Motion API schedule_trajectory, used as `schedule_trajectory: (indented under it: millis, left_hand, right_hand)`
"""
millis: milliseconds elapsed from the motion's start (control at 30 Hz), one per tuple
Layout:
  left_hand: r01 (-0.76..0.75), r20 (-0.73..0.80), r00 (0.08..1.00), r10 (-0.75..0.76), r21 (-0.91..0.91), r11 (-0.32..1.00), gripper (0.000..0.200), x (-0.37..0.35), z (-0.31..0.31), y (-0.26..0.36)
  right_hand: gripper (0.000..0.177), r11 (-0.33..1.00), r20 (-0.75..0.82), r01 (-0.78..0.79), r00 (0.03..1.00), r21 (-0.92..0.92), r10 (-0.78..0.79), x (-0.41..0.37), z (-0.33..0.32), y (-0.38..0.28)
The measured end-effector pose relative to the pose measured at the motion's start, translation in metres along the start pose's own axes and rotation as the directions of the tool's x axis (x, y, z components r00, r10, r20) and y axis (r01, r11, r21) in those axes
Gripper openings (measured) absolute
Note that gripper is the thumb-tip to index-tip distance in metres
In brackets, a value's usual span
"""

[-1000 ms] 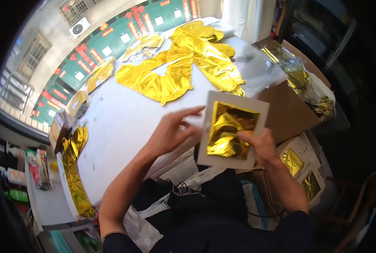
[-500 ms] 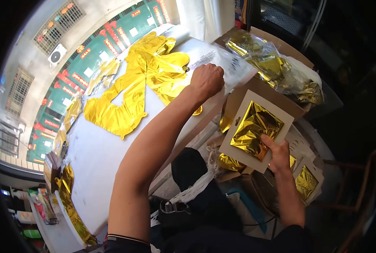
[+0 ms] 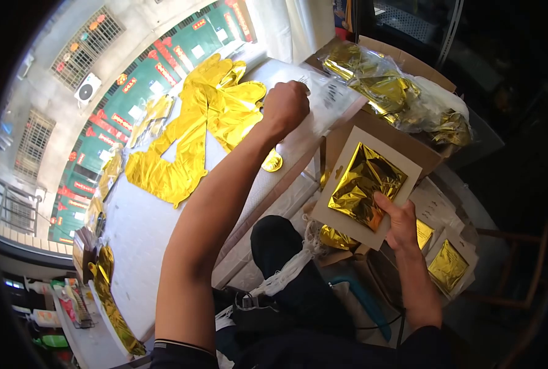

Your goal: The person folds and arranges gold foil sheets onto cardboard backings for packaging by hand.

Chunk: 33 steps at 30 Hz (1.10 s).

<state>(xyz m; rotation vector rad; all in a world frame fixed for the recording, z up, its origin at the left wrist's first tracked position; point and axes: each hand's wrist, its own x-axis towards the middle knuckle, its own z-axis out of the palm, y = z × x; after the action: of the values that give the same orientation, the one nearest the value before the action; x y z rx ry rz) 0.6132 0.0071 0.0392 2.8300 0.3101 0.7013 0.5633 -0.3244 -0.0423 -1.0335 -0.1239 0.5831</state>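
Note:
My right hand (image 3: pixel 400 222) grips a pale card (image 3: pixel 330 200) with a hang hole, its thumb pressed on the folded gold foil balloon (image 3: pixel 366 184) lying on that card. Over the near edge of some clear plastic bags (image 3: pixel 332 95) with printed text, my left hand (image 3: pixel 287 107) is closed. Its fingertips are turned away, so what they pinch is hidden. Left of that hand, a large flattened gold foil balloon (image 3: pixel 188 135) is spread on the white table (image 3: pixel 138 246). A small round gold foil piece (image 3: pixel 272 161) sits below my left wrist, near the table edge.
An open cardboard box (image 3: pixel 366 123) on the right bears plastic-wrapped gold foil (image 3: pixel 372 80). More carded foil packets (image 3: pixel 448 264) are stacked below my right hand. White strings (image 3: pixel 292 267) hang over my lap. Other gold foil (image 3: pixel 105 289) lies along the window side.
My left hand has shifted left across the plastic bags, still closed. My right hand and the card have moved slightly left and up in view, and the head view has shifted a little.

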Motion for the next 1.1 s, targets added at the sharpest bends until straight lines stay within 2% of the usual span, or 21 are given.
schedule_trajectory:
  millis: [67,100,133,233,267,300,367,433,467,533,567,600,667,767,833,867,933,1000,1067,1100]
  left_hand:
    - [0.005,-0.103,0.995,-0.016,-0.108,0.994,0.022,0.004,-0.015,-0.007]
    - [-0.003,-0.163,0.987,-0.015,-0.107,0.994,0.021,0.005,-0.031,-0.007]
    - [-0.072,-0.253,0.967,0.039,-0.12,0.99,0.022,0.005,-0.052,-0.005]
    - [-0.194,-0.365,0.905,0.218,0.102,0.976,0.02,-0.015,-0.131,-0.008]
    - [-0.275,-0.393,0.853,0.342,0.218,0.936,0.019,-0.03,-0.158,-0.01]
    - [-0.302,-0.37,0.842,0.392,0.279,0.912,0.017,-0.056,-0.191,-0.003]
    - [-0.272,-0.338,0.846,0.412,0.39,0.88,0.021,-0.113,-0.239,0.0]
    - [-0.163,-0.31,0.852,0.423,0.61,0.776,0.026,-0.172,-0.269,0.006]
    - [-0.132,-0.247,0.891,0.381,0.662,0.738,0.028,-0.203,-0.282,0.007]
    - [-0.066,-0.201,0.944,0.262,0.664,0.745,0.025,-0.264,-0.288,0.008]
    - [-0.009,-0.164,0.975,0.151,0.649,0.761,0.023,-0.297,-0.284,0.007]
    - [0.054,-0.134,0.99,0.04,0.633,0.773,0.02,-0.327,-0.274,0.003]
    - [0.136,-0.044,0.989,-0.139,0.62,0.773,0.017,-0.378,-0.255,-0.004]
    - [0.229,-0.039,0.963,-0.265,0.63,0.742,0.017,-0.419,-0.222,-0.011]
    - [0.371,-0.065,0.922,-0.382,0.43,0.823,0.021,-0.426,-0.21,-0.009]
    - [0.39,-0.073,0.914,-0.399,0.421,0.819,0.021,-0.428,-0.21,-0.007]
    - [0.436,-0.055,0.896,-0.441,0.301,0.848,0.025,-0.425,-0.217,-0.005]
    - [0.444,-0.108,0.895,-0.432,0.296,0.846,0.025,-0.426,-0.218,-0.015]
    - [0.38,-0.295,0.915,-0.277,0.392,0.838,0.021,-0.425,-0.216,-0.03]
    - [0.386,-0.306,0.91,-0.28,0.382,0.84,0.021,-0.425,-0.213,-0.033]
  right_hand:
    - [0.038,1.0,-0.01,-0.004,1.0,-0.023,0.004,-0.005,0.003,-0.005]
    - [0.038,1.0,-0.018,0.017,1.0,-0.016,-0.017,-0.009,0.007,-0.008]
    - [0.038,0.999,-0.024,0.037,0.999,-0.01,-0.037,-0.013,0.01,-0.011]
    - [0.038,0.999,-0.031,0.053,0.998,-0.004,-0.053,-0.017,0.009,-0.014]
    - [0.038,0.999,-0.019,0.049,0.999,-0.005,-0.05,-0.019,0.01,-0.015]
    - [0.039,0.999,-0.009,0.048,0.999,0.005,-0.048,-0.02,0.01,-0.016]
    - [0.041,0.999,0.017,0.043,0.999,0.016,-0.043,-0.022,0.014,-0.014]
    - [0.04,0.995,-0.038,0.092,0.995,-0.033,-0.093,-0.02,0.019,-0.009]
    - [0.04,0.996,-0.014,0.076,0.997,-0.037,-0.076,-0.02,0.021,-0.008]
    - [0.037,0.994,-0.036,0.04,0.998,-0.102,-0.044,-0.022,0.027,-0.002]
    - [0.035,0.99,-0.075,0.036,0.996,-0.137,-0.047,-0.022,0.032,0.003]
    - [0.035,0.992,-0.015,0.06,0.998,-0.111,-0.062,-0.024,0.044,0.005]
    - [0.035,0.992,0.027,0.015,1.0,-0.124,-0.012,-0.024,0.054,0.014]
    - [0.038,0.991,0.152,0.009,0.988,-0.133,0.011,-0.032,0.092,0.017]
    - [0.042,0.986,0.206,0.009,0.978,-0.166,0.026,-0.042,0.116,0.018]
    - [0.042,0.983,0.217,0.006,0.976,-0.184,0.035,-0.046,0.125,0.023]
    - [0.047,0.972,0.325,0.131,0.944,-0.195,-0.062,-0.051,0.139,0.031]
    - [0.049,0.971,0.329,0.12,0.943,-0.209,-0.046,-0.052,0.149,0.04]
    - [0.049,0.969,0.363,0.116,0.931,-0.219,-0.03,-0.058,0.161,0.047]
    - [0.05,0.973,0.324,0.065,0.946,-0.222,0.011,-0.06,0.168,0.049]
